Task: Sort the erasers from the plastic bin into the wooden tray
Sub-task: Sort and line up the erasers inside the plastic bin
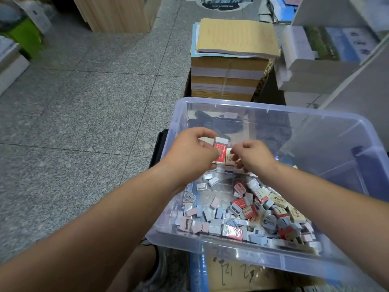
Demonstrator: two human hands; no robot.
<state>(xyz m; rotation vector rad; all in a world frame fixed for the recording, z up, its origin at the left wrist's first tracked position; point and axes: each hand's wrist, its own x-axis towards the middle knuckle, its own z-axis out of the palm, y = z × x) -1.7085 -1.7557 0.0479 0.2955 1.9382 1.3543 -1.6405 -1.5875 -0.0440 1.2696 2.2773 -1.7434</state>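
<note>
Clear rectangular plastic storage bin (347, 165) sits on a brown cardboard box (231, 272) w/ black handwritten marks. Both bare forearms come in over the bin's near-left wall, and the hands meet above the bin's middle.

Left grip (189, 152): clenched on a red-sleeved white rectangular rubber eraser (221, 147), thumb & fingers curled round it. The red eraser is held up off the bin's floor, white end pointing to the bin's far wall. There may be more blocks under it in the same hand; can't tell how many.

Right grip (252, 157): fingertips curled in, pinching a cream-sleeved rectangular eraser (228, 157) that touches the red eraser's right side. The cream eraser is also up off the bin's floor, partly hidden by the fingers.

Loose pile of small block erasers (242, 213), w/ red, cream, pale-blue, pink & grey sleeves, lies along the bin's near wall, thickest toward its near-right corner. A few strays lie nearer the bin's middle, just under the hands.

Around the bin:
- Beyond its far wall: tall stack of tan-covered paper pads (229, 76).
- Off its far-right corner: white flat boxes (305, 76) on shelving.
- Left of it: grey speckled tile floor (84, 102).
- Below its near-left corner: a dark shoe (155, 268), blurry.
</note>
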